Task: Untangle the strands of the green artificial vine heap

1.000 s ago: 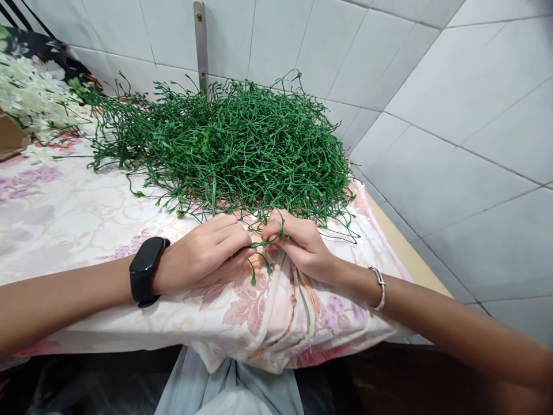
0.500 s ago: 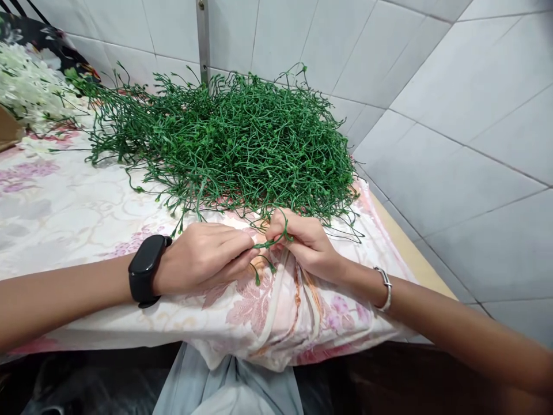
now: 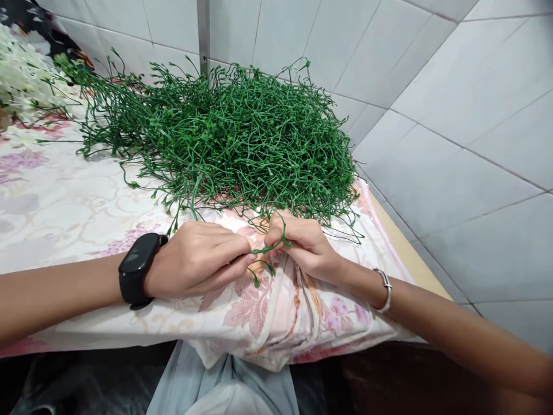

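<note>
My left hand [image 3: 199, 259], with a black watch on the wrist, pinches one end of a thin green plastic sprig [image 3: 270, 249]. My right hand [image 3: 302, 242], with a silver bracelet, pinches the same sprig from the other side, fingers curled round it. Both hands rest at the near edge of a table covered with a floral cloth [image 3: 64, 202]. Just behind the hands lies a big heap of tangled green plastic stems [image 3: 224, 138].
White artificial flowers [image 3: 21, 80] lie at the far left of the table. Tiled walls [image 3: 453, 115] close in behind and on the right. A metal strip [image 3: 203, 29] runs up the back wall. The cloth's corner hangs bunched below my hands.
The view has tilted slightly, so the heap sits a little higher in the picture. My left hand has slid slightly left; both hands keep their pinch on the sprig.
</note>
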Available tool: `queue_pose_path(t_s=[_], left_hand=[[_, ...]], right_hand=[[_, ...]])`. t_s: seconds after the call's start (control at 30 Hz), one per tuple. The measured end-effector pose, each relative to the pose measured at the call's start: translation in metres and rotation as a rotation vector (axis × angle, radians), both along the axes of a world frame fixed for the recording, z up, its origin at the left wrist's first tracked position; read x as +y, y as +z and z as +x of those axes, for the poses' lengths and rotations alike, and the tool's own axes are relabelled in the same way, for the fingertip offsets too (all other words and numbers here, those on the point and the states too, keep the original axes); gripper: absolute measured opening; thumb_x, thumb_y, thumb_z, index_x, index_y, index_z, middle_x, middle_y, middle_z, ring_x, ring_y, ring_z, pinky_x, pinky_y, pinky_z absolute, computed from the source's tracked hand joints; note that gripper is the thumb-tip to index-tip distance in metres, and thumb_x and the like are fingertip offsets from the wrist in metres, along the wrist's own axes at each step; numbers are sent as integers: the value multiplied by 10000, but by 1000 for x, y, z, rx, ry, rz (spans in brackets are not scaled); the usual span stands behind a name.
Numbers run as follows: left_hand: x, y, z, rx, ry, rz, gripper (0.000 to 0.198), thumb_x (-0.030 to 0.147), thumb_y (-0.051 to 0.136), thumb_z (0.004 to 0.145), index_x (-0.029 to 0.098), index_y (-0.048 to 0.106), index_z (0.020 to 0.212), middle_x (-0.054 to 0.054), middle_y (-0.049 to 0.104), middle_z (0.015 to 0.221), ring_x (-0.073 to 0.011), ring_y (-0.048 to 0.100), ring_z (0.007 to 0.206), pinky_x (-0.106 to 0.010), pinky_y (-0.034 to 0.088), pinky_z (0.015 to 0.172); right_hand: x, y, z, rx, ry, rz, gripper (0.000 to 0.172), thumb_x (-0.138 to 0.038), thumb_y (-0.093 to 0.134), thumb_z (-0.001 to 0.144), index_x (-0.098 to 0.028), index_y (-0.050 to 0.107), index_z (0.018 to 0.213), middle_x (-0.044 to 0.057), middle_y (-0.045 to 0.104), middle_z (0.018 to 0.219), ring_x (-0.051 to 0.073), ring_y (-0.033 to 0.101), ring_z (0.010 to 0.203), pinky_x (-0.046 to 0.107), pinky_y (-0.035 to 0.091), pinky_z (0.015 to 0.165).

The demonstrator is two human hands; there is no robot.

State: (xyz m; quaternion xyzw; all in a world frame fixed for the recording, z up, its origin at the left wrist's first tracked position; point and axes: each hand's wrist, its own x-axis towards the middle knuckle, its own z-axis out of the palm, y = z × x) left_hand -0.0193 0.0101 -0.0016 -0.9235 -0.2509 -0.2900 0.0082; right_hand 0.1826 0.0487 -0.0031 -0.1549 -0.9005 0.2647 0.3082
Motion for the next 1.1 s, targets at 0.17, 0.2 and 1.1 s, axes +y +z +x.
queue_pose_path(t_s=[0.17,0.2,1.1], left_hand=[[-1,-1,-2,-5,-14,-22,240,208,338,848,156,505,683,-2,467,523,-102,413,480,-239,271,477],[-1,-1,-5,-5,-17,-32,239,207,345,844,161,492,662,1,456,514,-101,406,474,-240,270,476],[5,-3,-4,-230,143,-30,272,306,536,771,135,486,977,-52,604,886,-121,553,805,-226,434,716]], right_hand=[[-2,1,0,-20,18,-27,202,0,378,737,-132,515,668,2,492,606,90,416,612,252,336,601],[-2,1,1,-5,13,-47,199,-5,384,740,-136,514,665,-1,486,610,88,419,617,248,338,598],[-11,13,-9,39,-196,121,142,-280,500,798,-172,565,864,22,614,834,126,516,789,317,341,755]])
